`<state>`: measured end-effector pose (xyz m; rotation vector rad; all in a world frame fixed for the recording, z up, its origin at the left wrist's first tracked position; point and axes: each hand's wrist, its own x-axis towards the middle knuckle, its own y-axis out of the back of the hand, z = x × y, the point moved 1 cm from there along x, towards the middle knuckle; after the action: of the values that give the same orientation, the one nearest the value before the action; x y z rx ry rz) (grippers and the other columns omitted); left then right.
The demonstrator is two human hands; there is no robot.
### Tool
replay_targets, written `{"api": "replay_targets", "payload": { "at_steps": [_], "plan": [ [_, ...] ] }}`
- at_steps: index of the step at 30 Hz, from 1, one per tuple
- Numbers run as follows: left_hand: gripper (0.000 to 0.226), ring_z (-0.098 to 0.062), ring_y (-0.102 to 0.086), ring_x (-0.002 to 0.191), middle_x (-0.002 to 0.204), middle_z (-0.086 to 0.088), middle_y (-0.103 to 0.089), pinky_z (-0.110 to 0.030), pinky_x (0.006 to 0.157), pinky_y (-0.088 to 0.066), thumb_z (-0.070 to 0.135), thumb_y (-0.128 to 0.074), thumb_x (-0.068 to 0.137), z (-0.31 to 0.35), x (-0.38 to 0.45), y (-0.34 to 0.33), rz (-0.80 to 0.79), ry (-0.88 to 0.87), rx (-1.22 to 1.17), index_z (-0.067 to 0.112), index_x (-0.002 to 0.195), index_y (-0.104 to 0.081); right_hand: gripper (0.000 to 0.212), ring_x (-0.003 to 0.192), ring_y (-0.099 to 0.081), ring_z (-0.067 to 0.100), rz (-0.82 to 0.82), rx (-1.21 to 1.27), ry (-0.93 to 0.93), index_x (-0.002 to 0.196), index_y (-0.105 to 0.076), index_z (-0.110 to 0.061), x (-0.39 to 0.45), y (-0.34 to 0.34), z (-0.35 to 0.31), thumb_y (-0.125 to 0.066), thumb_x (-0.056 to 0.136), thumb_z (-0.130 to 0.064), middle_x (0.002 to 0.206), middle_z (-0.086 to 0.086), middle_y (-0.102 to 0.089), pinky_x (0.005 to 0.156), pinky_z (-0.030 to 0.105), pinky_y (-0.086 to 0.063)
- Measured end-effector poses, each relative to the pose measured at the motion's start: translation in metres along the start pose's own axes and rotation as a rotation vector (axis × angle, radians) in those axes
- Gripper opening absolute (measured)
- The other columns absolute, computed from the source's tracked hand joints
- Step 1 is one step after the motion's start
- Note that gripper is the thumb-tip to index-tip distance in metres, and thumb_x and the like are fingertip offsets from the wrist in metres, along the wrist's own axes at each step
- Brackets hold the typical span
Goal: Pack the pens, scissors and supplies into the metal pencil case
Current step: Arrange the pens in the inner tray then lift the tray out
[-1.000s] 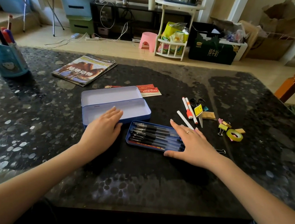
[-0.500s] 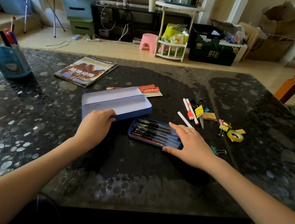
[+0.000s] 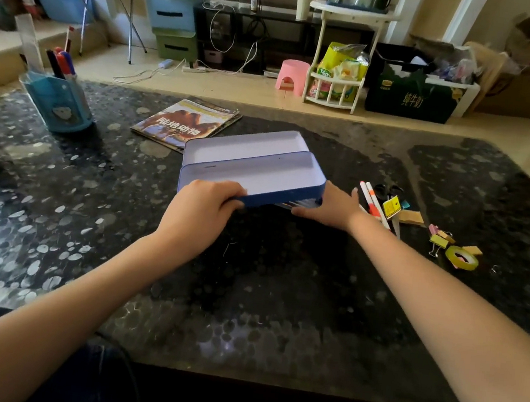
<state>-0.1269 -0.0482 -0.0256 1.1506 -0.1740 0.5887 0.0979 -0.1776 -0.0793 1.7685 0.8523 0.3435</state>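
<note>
The blue metal pencil case [image 3: 254, 166] lies open, its pale inside facing up, with the near side lifted off the black table [image 3: 280, 285]. My left hand [image 3: 199, 213] grips the case's front left edge. Only a sliver of the blue pen tray [image 3: 303, 203] shows under the case. My right hand [image 3: 332, 208] holds the tray's right end, thumb along its near side. To the right lie white markers [image 3: 372, 203], black scissors [image 3: 387, 190], a yellow tag [image 3: 390, 207], binder clips [image 3: 439, 239] and a green tape roll [image 3: 460, 257].
A magazine [image 3: 186, 122] lies behind the case, partly under its lid. A blue pen holder [image 3: 58, 104] with markers stands at the far left. The table's near edge runs just in front of my forearms.
My left hand has taken hold of the case and brought it right, over the pen tray. The tray, in plain view before, is now almost hidden beneath it.
</note>
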Motion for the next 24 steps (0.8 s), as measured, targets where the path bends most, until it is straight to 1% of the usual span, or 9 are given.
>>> {"api": "replay_targets", "payload": {
  "at_steps": [3,5,7,9,10,15,18,21,24],
  "plan": [
    [0.022,-0.026,-0.064,0.097,0.105,-0.002,-0.071,-0.037,0.082,-0.051,0.016,-0.058,0.090,-0.002,-0.001,-0.005,-0.033,-0.012,-0.001,0.015,0.110,-0.068,0.104,0.147,-0.003,0.023,-0.044,-0.013,-0.021,0.146,-0.025,-0.037,0.017,0.005,0.007,-0.063,0.058,-0.079,0.157,0.000,-0.023,0.112,0.061,0.009],
    [0.022,-0.027,-0.064,0.097,0.104,-0.002,-0.071,-0.040,0.080,-0.051,0.018,-0.056,0.091,-0.004,-0.002,-0.010,-0.090,-0.015,0.014,0.017,0.110,-0.068,0.080,0.147,-0.001,0.027,-0.027,0.015,-0.009,0.148,-0.023,-0.030,0.006,0.015,0.005,-0.067,0.081,-0.041,0.160,0.005,-0.012,0.115,0.056,0.000],
    [0.022,-0.026,-0.064,0.097,0.105,-0.002,-0.071,-0.040,0.081,-0.052,0.020,-0.055,0.092,-0.003,-0.004,-0.017,-0.144,-0.025,0.028,0.020,0.110,-0.067,0.062,0.144,-0.018,0.029,0.021,0.222,0.025,0.147,-0.030,-0.021,-0.011,0.023,0.006,-0.056,0.091,-0.009,0.157,0.011,-0.020,0.115,0.043,-0.025],
    [0.023,-0.025,-0.063,0.099,0.107,-0.001,-0.070,-0.040,0.083,-0.051,0.022,-0.054,0.093,0.002,-0.008,-0.023,-0.191,-0.046,0.054,0.021,0.112,-0.066,0.049,0.134,-0.039,0.018,0.131,0.396,0.030,0.138,-0.045,-0.016,-0.035,0.028,0.010,-0.044,0.093,0.004,0.145,0.006,-0.043,0.099,0.018,-0.040],
    [0.023,-0.025,-0.063,0.099,0.108,-0.001,-0.070,-0.040,0.083,-0.050,0.022,-0.053,0.093,0.005,-0.010,-0.026,-0.214,-0.054,0.066,0.021,0.112,-0.065,0.046,0.128,-0.045,0.014,0.184,0.419,0.015,0.134,-0.049,-0.015,-0.048,0.028,0.012,-0.040,0.094,0.005,0.139,0.003,-0.049,0.091,0.012,-0.040],
    [0.022,-0.028,-0.064,0.095,0.104,-0.003,-0.071,-0.042,0.078,-0.051,0.023,-0.051,0.093,0.007,-0.021,-0.033,-0.254,-0.079,0.130,0.019,0.110,-0.065,0.041,0.105,-0.058,0.015,0.210,0.130,-0.049,0.132,-0.052,-0.028,-0.105,0.028,0.046,-0.043,0.097,-0.007,0.149,0.002,-0.039,0.073,0.023,-0.048],
    [0.022,-0.031,-0.064,0.093,0.101,-0.006,-0.071,-0.043,0.076,-0.051,0.022,-0.052,0.092,-0.003,-0.017,-0.027,-0.221,-0.035,0.165,0.018,0.109,-0.066,0.042,0.103,-0.058,0.010,0.130,0.023,-0.049,0.135,-0.047,-0.030,-0.108,0.024,0.054,-0.049,0.096,-0.014,0.148,0.005,-0.041,0.082,0.026,-0.048],
    [0.021,-0.034,-0.063,0.091,0.099,-0.009,-0.071,-0.044,0.073,-0.052,0.020,-0.054,0.092,-0.016,-0.010,-0.018,-0.173,0.022,0.195,0.016,0.108,-0.066,0.044,0.129,-0.046,0.018,0.139,-0.060,0.001,0.137,-0.047,-0.026,-0.084,0.008,0.039,-0.054,0.094,-0.021,0.143,0.001,-0.047,0.105,0.038,-0.040],
    [0.020,-0.037,-0.063,0.088,0.095,-0.012,-0.071,-0.044,0.071,-0.052,0.018,-0.054,0.091,-0.032,-0.010,-0.011,-0.130,0.077,0.238,0.014,0.107,-0.066,0.029,0.114,-0.052,0.023,0.273,-0.109,0.043,0.122,-0.060,-0.019,-0.056,-0.007,0.021,-0.055,0.094,-0.023,0.122,0.005,-0.061,0.096,0.037,-0.044]
  ]
}}
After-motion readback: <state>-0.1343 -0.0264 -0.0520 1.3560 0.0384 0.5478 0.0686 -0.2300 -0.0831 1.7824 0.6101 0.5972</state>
